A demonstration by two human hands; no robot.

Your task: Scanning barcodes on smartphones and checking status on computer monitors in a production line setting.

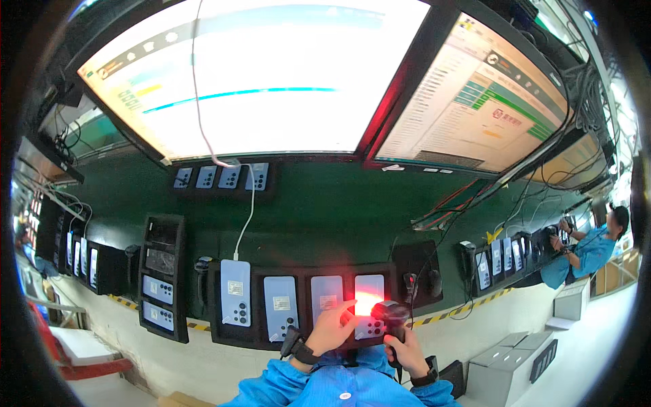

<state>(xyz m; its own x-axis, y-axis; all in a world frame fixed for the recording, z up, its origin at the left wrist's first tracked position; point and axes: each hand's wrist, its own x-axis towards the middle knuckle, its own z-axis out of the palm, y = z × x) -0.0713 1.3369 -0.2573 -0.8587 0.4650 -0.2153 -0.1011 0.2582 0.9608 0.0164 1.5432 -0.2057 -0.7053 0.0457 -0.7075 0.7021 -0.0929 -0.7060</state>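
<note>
My right hand (407, 351) is wrapped round the handle of a black barcode scanner (392, 313). Red light from it falls on the label of the rightmost light-blue phone (369, 331), which lies back up in a black tray (258, 269). My left hand (332, 328) has its fingers stretched out over the lower part of the third phone (326, 290), the fingertips by the rightmost phone's left edge; whether they touch it I cannot tell. Further left in the tray lie a second labelled phone (281, 305) and a phone with a white cable (235, 292) plugged into its top end.
Two lit monitors (271, 122) (475, 102) stand behind the green bench (325, 203). Phones sit in a rear tray (224, 190) and a left tray (163, 271). A mouse (435, 281) and loose cables lie at right. Another person (590, 247) works further right; white boxes (508, 359) stand below.
</note>
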